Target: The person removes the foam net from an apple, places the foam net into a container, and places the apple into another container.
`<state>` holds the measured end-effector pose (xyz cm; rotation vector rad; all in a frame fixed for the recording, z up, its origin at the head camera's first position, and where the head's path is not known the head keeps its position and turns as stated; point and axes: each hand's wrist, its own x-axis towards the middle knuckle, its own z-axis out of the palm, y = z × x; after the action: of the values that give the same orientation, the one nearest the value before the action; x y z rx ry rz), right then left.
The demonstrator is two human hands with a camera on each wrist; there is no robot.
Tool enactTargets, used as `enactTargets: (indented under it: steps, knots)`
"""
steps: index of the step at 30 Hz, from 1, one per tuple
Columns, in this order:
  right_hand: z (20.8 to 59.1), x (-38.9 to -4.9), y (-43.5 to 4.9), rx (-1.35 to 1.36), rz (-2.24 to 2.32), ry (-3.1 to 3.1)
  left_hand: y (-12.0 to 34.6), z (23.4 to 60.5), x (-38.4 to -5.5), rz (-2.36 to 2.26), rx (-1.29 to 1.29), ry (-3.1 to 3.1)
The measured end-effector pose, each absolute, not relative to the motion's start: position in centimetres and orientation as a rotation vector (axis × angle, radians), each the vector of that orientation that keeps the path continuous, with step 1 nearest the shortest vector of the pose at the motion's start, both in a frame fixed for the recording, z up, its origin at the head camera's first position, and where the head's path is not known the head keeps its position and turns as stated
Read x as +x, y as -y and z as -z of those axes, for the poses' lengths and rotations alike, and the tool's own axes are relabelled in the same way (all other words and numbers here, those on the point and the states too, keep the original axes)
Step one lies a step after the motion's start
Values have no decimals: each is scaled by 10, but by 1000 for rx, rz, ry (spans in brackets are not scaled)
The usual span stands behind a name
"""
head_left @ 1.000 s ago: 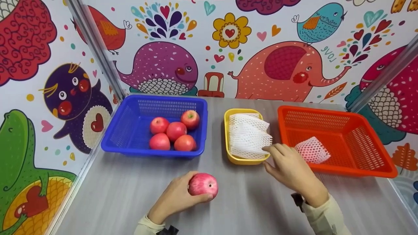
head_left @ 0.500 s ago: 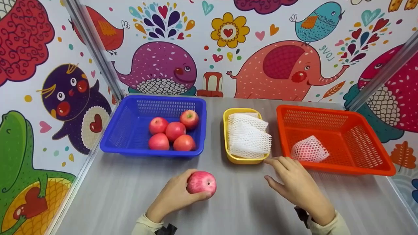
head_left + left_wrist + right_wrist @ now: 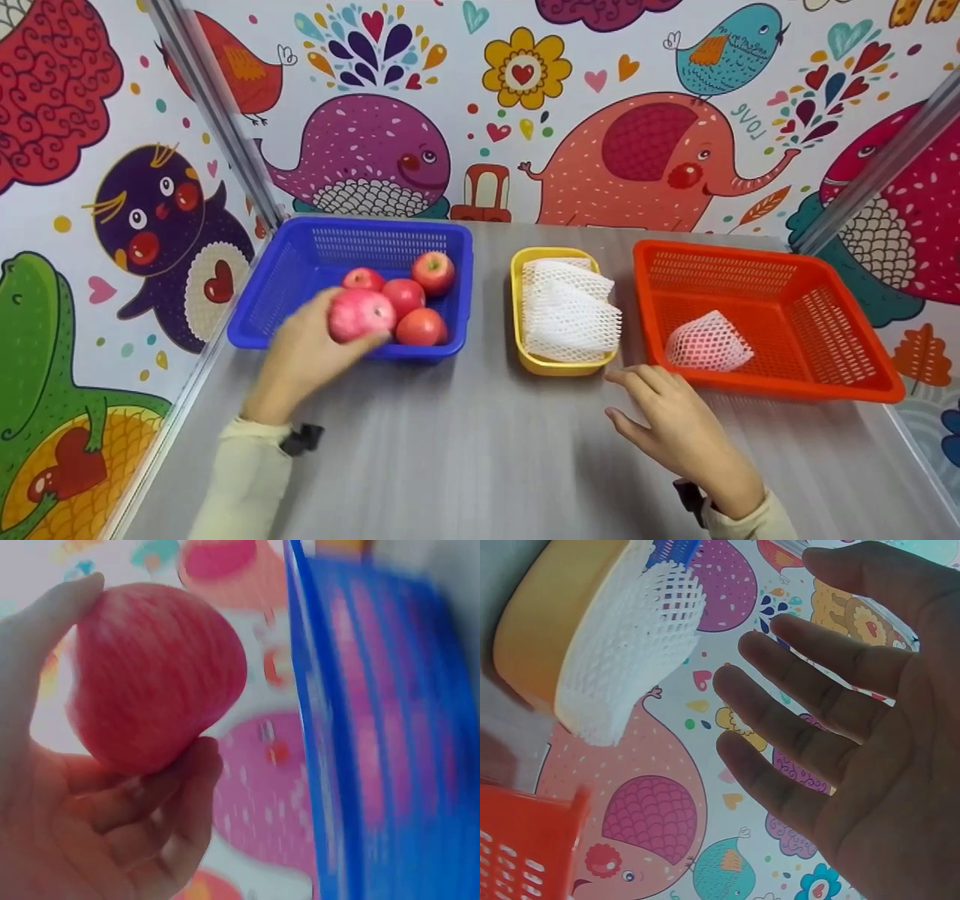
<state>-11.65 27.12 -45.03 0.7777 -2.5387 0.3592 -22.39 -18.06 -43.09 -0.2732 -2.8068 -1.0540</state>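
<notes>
My left hand (image 3: 309, 352) grips a pink-red apple (image 3: 361, 315) over the front edge of the blue basket (image 3: 300, 346). In the left wrist view, thumb and fingers curl round that apple (image 3: 157, 675), with the basket wall (image 3: 330, 765) beside it. Several red apples (image 3: 433, 273) lie in the basket, one of them hidden behind the held apple. My right hand (image 3: 671, 424) hovers with fingers spread and holds nothing, in front of the yellow basket (image 3: 566, 367). White foam net sleeves (image 3: 570, 315) fill that yellow basket. The right wrist view shows the hand's (image 3: 855, 720) bare palm.
At the right stands an orange-red basket (image 3: 810, 390) holding an apple in a white foam net (image 3: 709, 343). All three baskets are on a grey table (image 3: 457, 465), with cartoon-printed panels (image 3: 480, 97) behind and at the sides.
My left hand has carried the apple from above the front of the table up and left to the blue basket. The right hand has drawn back from the foam nets, without one.
</notes>
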Motion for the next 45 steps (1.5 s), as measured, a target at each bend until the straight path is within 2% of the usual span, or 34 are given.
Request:
enactTargets:
  steps: [8, 15, 23, 37, 41, 45]
  knots:
    - [462, -112, -274, 750, -353, 2561, 235, 449, -269, 708, -15, 2909]
    - [466, -112, -274, 729, -360, 2551, 240, 470, -290, 579, 95, 3049]
    - [470, -112, -273, 729, -393, 2545, 244, 470, -300, 642, 135, 3259]
    - [470, -112, -274, 708, -416, 2558, 236, 469, -297, 619, 73, 3131]
    - [469, -111, -274, 708, -420, 2545, 228, 464, -278, 614, 6, 2981]
    - [468, -111, -274, 739, -430, 2510, 214, 456, -243, 648, -62, 2895]
